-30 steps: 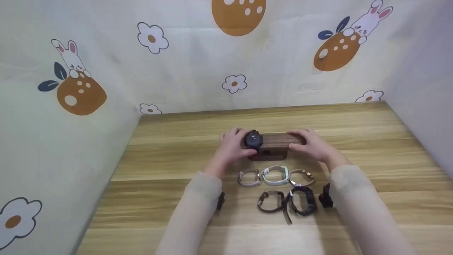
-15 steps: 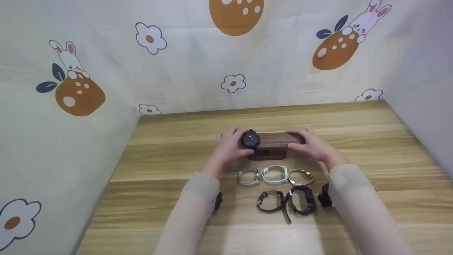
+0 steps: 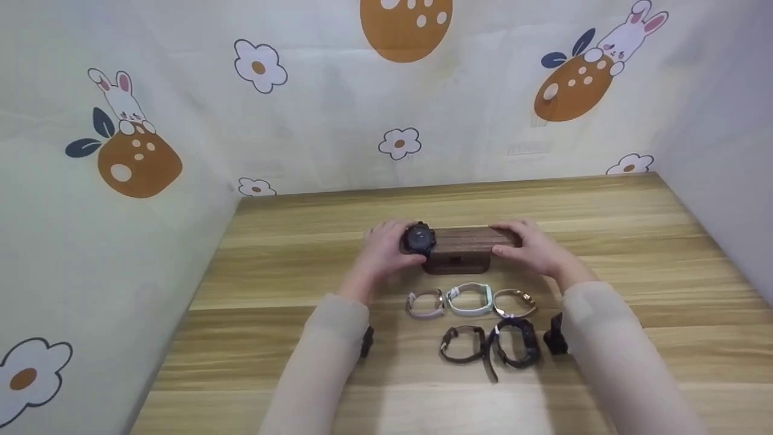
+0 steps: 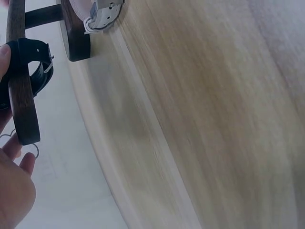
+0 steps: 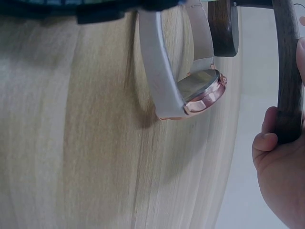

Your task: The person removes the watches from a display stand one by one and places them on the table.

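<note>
A black watch (image 3: 418, 239) is looped round the top bar of a dark wooden watch stand (image 3: 465, 240), near its left end. My left hand (image 3: 386, 249) holds this watch from the left, thumb at the front and fingers behind. In the left wrist view the closed black strap (image 4: 35, 50) encircles the bar, whose end (image 4: 25, 126) sticks out past it. My right hand (image 3: 534, 249) grips the bar's right end. The right wrist view shows the fingers of that hand (image 5: 283, 176) curled round the bar (image 5: 289, 76). The stand's base (image 3: 457, 266) shows below the bar.
In front of the stand stand a pale pink-strap watch (image 3: 426, 314), a mint-strap watch (image 3: 471, 311) and a thin gold-toned one (image 3: 515, 302). Nearer lie a dark brown watch (image 3: 462, 359) and a bulky black one (image 3: 525, 344). Patterned walls (image 3: 326, 109) enclose the wooden table (image 3: 259, 266).
My left hand and the black watch have slid left along the bar, toward its left end. The right hand keeps its grip, and the stand stays in place.
</note>
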Demonstrator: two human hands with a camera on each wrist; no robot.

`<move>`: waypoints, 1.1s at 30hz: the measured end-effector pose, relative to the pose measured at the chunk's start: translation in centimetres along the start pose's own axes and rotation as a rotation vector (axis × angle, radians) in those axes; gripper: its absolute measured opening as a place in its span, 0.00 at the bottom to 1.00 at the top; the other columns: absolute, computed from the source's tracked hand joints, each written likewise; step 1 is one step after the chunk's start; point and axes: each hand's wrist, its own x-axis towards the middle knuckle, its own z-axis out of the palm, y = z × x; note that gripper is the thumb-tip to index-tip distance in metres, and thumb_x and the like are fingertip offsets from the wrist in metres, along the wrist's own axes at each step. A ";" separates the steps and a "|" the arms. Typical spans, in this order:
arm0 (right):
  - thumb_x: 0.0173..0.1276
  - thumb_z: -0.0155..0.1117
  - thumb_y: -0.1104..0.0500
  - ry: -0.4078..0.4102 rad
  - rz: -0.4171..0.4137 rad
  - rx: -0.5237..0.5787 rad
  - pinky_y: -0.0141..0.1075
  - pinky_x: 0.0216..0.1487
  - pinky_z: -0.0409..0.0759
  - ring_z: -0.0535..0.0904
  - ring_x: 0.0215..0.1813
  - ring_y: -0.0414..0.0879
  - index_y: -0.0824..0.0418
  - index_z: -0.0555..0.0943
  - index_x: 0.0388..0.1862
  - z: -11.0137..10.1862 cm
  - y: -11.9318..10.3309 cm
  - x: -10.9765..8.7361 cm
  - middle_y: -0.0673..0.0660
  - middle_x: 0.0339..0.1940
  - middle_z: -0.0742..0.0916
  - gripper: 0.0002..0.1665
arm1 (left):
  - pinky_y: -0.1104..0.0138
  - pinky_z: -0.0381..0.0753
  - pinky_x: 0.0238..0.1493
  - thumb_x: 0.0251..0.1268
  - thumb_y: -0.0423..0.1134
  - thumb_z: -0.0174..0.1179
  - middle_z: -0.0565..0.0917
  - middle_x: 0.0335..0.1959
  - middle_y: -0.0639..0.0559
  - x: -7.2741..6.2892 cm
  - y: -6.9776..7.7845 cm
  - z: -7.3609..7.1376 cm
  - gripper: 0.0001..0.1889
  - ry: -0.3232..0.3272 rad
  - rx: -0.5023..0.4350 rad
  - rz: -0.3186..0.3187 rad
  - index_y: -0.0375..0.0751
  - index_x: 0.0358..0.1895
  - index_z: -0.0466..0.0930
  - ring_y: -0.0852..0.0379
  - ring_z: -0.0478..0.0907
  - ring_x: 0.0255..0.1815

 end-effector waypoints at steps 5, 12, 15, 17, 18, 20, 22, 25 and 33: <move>0.62 0.63 0.47 0.003 -0.015 -0.008 0.60 0.62 0.60 0.65 0.59 0.64 0.58 0.67 0.67 0.0 -0.1 0.0 0.69 0.59 0.67 0.37 | 0.53 0.59 0.63 0.48 0.52 0.69 0.73 0.61 0.47 0.0 -0.1 -0.1 0.40 -0.012 0.006 0.006 0.46 0.66 0.66 0.46 0.66 0.61; 0.62 0.63 0.46 0.015 -0.020 -0.041 0.61 0.62 0.60 0.65 0.59 0.66 0.59 0.68 0.67 -0.1 0.0 0.0 0.70 0.58 0.68 0.36 | 0.51 0.60 0.62 0.47 0.52 0.69 0.73 0.61 0.47 0.1 -0.2 0.0 0.38 -0.002 0.054 0.033 0.46 0.64 0.68 0.45 0.65 0.61; 0.62 0.63 0.46 0.011 -0.021 -0.040 0.61 0.62 0.59 0.65 0.59 0.65 0.59 0.67 0.67 -0.1 0.0 0.0 0.70 0.59 0.68 0.37 | 0.51 0.61 0.62 0.47 0.52 0.69 0.73 0.60 0.47 0.2 -0.2 0.0 0.38 -0.004 0.048 0.028 0.45 0.64 0.69 0.45 0.65 0.61; 0.62 0.64 0.46 0.011 -0.018 -0.038 0.61 0.62 0.59 0.65 0.59 0.65 0.58 0.67 0.67 -0.1 0.0 0.0 0.69 0.58 0.68 0.37 | 0.51 0.60 0.62 0.46 0.52 0.69 0.73 0.60 0.46 0.3 -0.1 0.0 0.38 -0.006 0.039 0.028 0.44 0.64 0.68 0.44 0.65 0.61; 0.62 0.64 0.46 0.010 -0.014 -0.036 0.61 0.62 0.59 0.65 0.59 0.65 0.58 0.67 0.67 -0.1 0.0 0.1 0.69 0.58 0.68 0.37 | 0.51 0.60 0.63 0.46 0.52 0.69 0.72 0.61 0.45 0.3 -0.1 0.0 0.39 -0.009 0.036 0.030 0.44 0.65 0.67 0.44 0.65 0.61; 0.62 0.63 0.45 0.008 -0.010 -0.037 0.61 0.62 0.59 0.65 0.59 0.65 0.58 0.67 0.67 -0.2 0.0 0.1 0.69 0.58 0.68 0.38 | 0.51 0.59 0.64 0.47 0.52 0.70 0.72 0.61 0.44 0.3 -0.1 0.0 0.40 -0.014 0.030 0.037 0.43 0.66 0.66 0.44 0.64 0.62; 0.61 0.63 0.45 0.004 0.001 -0.034 0.61 0.62 0.60 0.65 0.59 0.65 0.57 0.66 0.68 -0.2 0.0 0.1 0.69 0.59 0.67 0.38 | 0.50 0.57 0.64 0.47 0.51 0.70 0.71 0.62 0.43 0.3 -0.1 0.0 0.41 -0.018 0.019 0.041 0.43 0.66 0.65 0.43 0.63 0.63; 0.61 0.63 0.44 -0.001 0.006 -0.038 0.62 0.62 0.60 0.65 0.59 0.66 0.57 0.66 0.68 -0.1 -0.1 0.1 0.69 0.60 0.66 0.39 | 0.51 0.57 0.65 0.46 0.49 0.71 0.71 0.62 0.43 0.3 0.0 0.0 0.40 -0.019 -0.002 0.040 0.43 0.65 0.66 0.43 0.63 0.63; 0.61 0.63 0.44 0.002 0.001 -0.049 0.62 0.62 0.60 0.66 0.59 0.66 0.57 0.66 0.68 -0.1 0.0 0.0 0.70 0.60 0.67 0.39 | 0.54 0.57 0.66 0.42 0.46 0.74 0.69 0.63 0.44 0.5 -0.2 0.1 0.41 -0.026 -0.051 0.032 0.44 0.65 0.68 0.45 0.63 0.63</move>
